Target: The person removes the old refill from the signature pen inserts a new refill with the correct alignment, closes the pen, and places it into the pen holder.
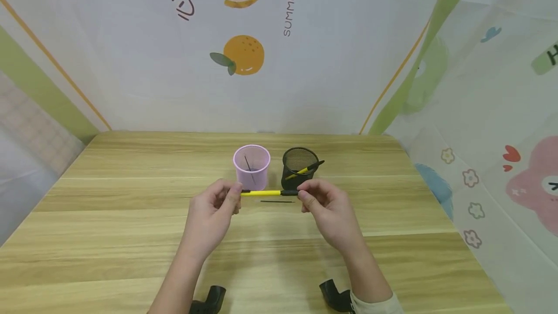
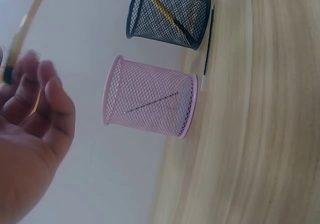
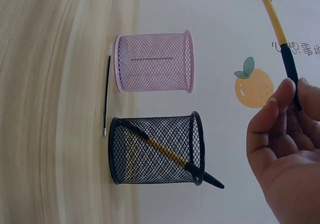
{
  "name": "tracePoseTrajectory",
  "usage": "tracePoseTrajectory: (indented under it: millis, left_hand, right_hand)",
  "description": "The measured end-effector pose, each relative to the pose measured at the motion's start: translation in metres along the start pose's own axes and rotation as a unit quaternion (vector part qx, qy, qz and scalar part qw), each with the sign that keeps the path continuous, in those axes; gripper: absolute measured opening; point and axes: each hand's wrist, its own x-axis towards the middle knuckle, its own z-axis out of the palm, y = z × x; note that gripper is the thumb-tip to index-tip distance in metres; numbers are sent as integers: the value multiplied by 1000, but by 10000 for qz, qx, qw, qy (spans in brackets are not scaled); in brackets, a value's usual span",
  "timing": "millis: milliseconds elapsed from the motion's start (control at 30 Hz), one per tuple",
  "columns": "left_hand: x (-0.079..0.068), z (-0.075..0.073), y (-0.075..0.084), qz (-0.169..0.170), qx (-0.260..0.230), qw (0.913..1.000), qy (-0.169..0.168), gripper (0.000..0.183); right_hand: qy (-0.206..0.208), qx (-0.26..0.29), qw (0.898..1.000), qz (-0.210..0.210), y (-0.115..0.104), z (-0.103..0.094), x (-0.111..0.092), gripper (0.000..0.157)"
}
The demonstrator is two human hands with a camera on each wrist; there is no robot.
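Note:
A yellow pen [image 1: 267,193] with black ends is held level between both hands, above the table. My left hand [image 1: 212,212] pinches its left end between thumb and fingers. At the other end, the thumb and index finger of my right hand [image 1: 328,213] pinch the black part [image 3: 289,64]. Below the pen, a thin black pen refill [image 1: 277,201] with a pale end lies on the wooden table [image 1: 131,236]. Behind stand a pink mesh pen cup [image 2: 150,96] with a thin dark refill inside, and a black mesh pen cup [image 3: 156,151] holding another yellow and black pen [image 3: 172,156].
A white cloth [image 1: 174,86] printed with oranges hangs behind the table's back edge. To the right hangs another printed cloth [image 1: 492,178]. Black curved mounts [image 1: 214,298] sit by both wrists at the near side.

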Motion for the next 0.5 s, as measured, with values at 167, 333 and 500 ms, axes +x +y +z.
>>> tracePoseTrajectory:
  millis: [167, 333, 500]
  left_hand:
    - [0, 1, -2, 248, -563, 9979, -200, 30]
    - [-1, 3, -2, 360, -819, 9956, -287, 25]
    - [-2, 3, -3, 372, -692, 9968, -134, 11]
  right_hand:
    - [147, 124, 9997, 133, 2, -1, 1, 10]
    - [121, 337, 9991, 223, 3, 0, 2, 11]
    - [82, 402, 9987, 287, 3, 0, 2, 12]
